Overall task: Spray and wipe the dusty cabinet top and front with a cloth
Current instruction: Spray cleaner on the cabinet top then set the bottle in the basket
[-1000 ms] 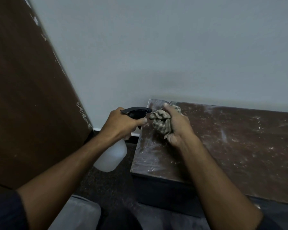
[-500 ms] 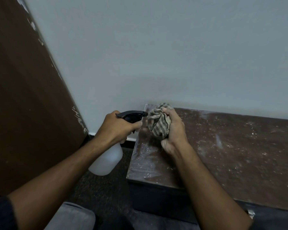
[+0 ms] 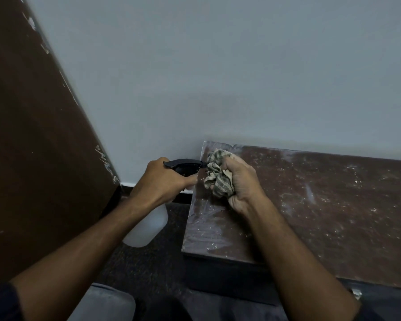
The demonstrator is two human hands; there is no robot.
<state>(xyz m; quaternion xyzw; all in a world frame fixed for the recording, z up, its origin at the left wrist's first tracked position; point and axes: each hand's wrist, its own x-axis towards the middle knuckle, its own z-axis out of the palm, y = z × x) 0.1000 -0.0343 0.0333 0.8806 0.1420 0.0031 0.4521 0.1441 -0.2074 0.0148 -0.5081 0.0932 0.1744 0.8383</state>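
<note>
Your right hand (image 3: 240, 181) clenches the bunched striped cloth (image 3: 219, 176) above the dusty cabinet top (image 3: 322, 205), near its left rear corner. Your left hand (image 3: 162, 179) grasps the spray bottle (image 3: 146, 225), nozzle touching the cloth, beside the brown door (image 3: 33, 147).
</note>
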